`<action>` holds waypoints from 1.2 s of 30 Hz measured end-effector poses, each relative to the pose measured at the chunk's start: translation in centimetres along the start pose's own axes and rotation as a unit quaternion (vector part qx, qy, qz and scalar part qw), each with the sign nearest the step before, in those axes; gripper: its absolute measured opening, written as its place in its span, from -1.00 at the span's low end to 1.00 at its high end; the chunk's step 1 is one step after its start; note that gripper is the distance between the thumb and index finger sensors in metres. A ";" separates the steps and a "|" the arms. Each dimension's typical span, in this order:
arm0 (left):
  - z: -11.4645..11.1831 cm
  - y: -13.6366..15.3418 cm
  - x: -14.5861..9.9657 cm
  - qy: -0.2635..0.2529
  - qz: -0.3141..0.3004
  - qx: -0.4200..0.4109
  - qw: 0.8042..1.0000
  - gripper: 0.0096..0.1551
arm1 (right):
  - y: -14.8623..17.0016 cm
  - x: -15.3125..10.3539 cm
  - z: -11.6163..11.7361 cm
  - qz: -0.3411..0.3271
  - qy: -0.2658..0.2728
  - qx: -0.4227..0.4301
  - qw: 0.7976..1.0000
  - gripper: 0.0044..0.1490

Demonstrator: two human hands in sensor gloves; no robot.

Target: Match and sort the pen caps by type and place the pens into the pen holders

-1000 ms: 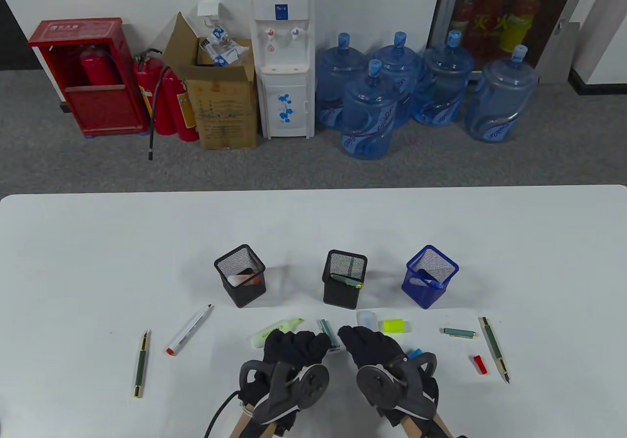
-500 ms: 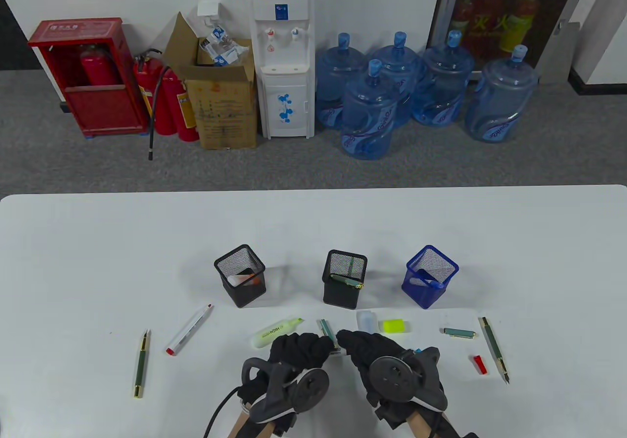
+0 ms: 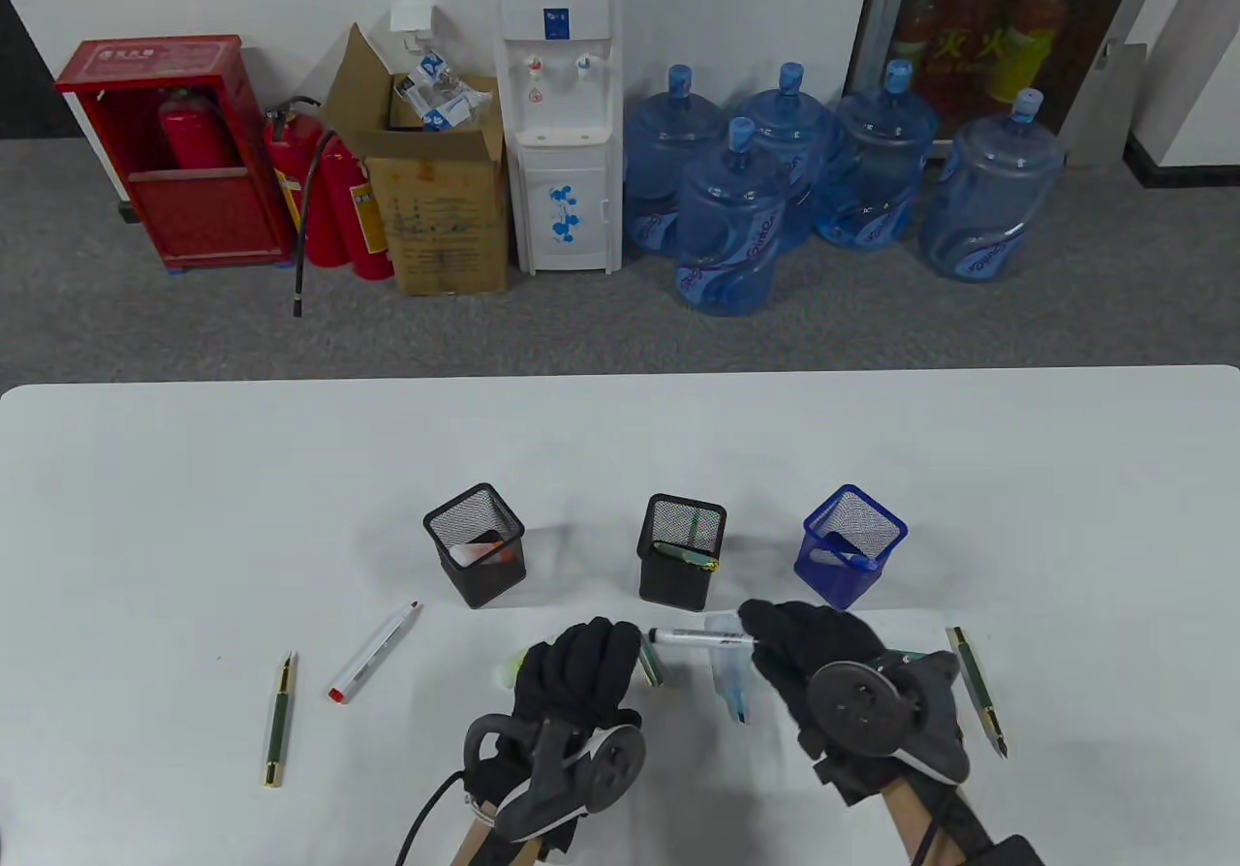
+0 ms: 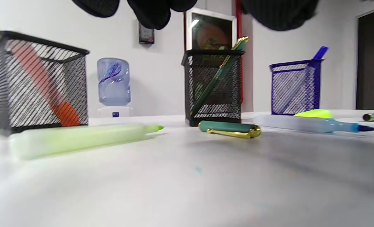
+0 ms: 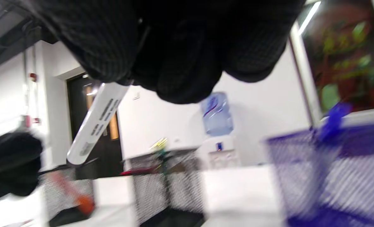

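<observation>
My right hand (image 3: 790,638) pinches a white pen (image 3: 693,636) and holds it level above the table, its tip pointing left; the right wrist view shows the barrel (image 5: 95,123) under the curled fingers. My left hand (image 3: 586,658) hovers with straight fingers, holding nothing, over a yellow-green highlighter (image 4: 79,138) and a green cap with gold clip (image 4: 229,129). A translucent blue-tipped pen (image 3: 728,687) lies between the hands. Behind stand a left black mesh holder (image 3: 475,561), a middle black holder (image 3: 681,571) and a blue holder (image 3: 851,551), each with a pen inside.
A green pen (image 3: 279,721) and a white pen with a red end (image 3: 373,651) lie at the left. Another green pen (image 3: 978,687) lies at the right, beside my right tracker. The table's far half is bare white surface (image 3: 620,449).
My right hand has lifted the white pen off the table and moved right and away, towards the blue holder. The left hand has slid slightly forward. The blue-tipped pen now shows.
</observation>
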State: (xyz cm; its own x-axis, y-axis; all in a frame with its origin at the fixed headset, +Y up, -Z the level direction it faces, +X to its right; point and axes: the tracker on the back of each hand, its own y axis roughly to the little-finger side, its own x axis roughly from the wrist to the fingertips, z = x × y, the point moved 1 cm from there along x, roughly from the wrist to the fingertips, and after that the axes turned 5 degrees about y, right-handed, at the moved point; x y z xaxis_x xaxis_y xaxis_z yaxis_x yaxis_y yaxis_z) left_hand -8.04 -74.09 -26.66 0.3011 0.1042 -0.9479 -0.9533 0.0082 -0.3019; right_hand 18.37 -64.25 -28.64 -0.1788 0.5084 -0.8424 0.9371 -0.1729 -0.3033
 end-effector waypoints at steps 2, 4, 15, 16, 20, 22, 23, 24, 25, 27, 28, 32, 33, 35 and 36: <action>-0.1 0.4 0.0 0.004 0.006 -0.001 1.000 0.09 | 2.0 1.0 -1.6 0.035 0.021 -0.040 0.998 -0.35; -0.1 0.5 0.0 0.004 0.007 0.003 1.000 0.09 | 3.5 1.8 -2.4 0.063 0.025 -0.088 0.994 -0.35; -0.4 0.4 0.0 0.025 0.002 0.020 0.999 0.06 | 5.5 4.3 2.3 0.090 -0.020 -0.257 0.962 -0.37; -0.3 0.4 0.0 0.026 0.002 0.021 0.999 0.06 | 5.5 4.4 2.7 0.092 -0.025 -0.259 0.961 -0.37; -0.3 0.3 0.0 0.026 0.003 0.016 1.000 0.06 | 5.4 4.5 3.9 0.104 -0.038 -0.253 0.961 -0.30; -0.4 0.3 0.0 0.028 0.002 0.012 1.000 0.06 | 5.5 4.3 3.9 0.104 -0.039 -0.239 0.965 -0.24; -0.4 0.2 0.0 0.029 0.001 0.015 0.999 0.06 | 5.6 4.2 3.8 0.105 -0.036 -0.233 0.966 -0.23; -0.4 0.2 0.0 0.029 0.000 0.020 0.999 0.06 | 5.7 4.0 3.6 0.105 -0.035 -0.231 0.967 -0.23; -0.4 0.2 0.0 0.029 0.000 0.022 0.999 0.06 | 5.8 3.8 3.4 0.106 -0.034 -0.229 0.967 -0.22; -0.4 0.2 0.0 0.030 0.001 0.019 0.999 0.06 | 6.4 3.2 2.9 0.109 -0.029 -0.224 0.968 -0.23; -0.4 0.3 0.0 0.031 0.001 0.018 0.999 0.05 | 6.9 2.7 2.5 0.116 -0.026 -0.217 0.969 -0.24; -0.3 0.5 0.1 0.029 0.005 0.024 0.999 0.04 | 9.2 0.0 1.7 0.152 -0.010 -0.172 0.973 -0.25; -0.3 0.6 0.1 0.029 0.007 0.025 0.999 0.04 | 9.7 -1.0 1.9 0.168 -0.009 -0.146 0.975 -0.25; -0.3 0.8 0.3 0.035 0.011 0.032 0.999 0.00 | 10.2 -3.1 2.9 0.185 -0.010 -0.100 0.978 -0.26; -0.4 1.0 0.3 0.036 0.013 0.033 0.999 -0.01 | 10.3 -3.6 3.2 0.186 -0.014 -0.097 0.978 -0.26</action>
State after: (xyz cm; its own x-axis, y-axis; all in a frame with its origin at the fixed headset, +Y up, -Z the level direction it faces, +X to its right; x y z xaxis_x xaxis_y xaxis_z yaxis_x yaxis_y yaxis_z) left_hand -8.85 -74.43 -27.25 0.2750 0.0328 -0.9609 -0.9595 0.0725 -0.2722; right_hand 27.72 -70.53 -30.13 0.1794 0.4173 -0.8909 0.9776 -0.1769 0.1139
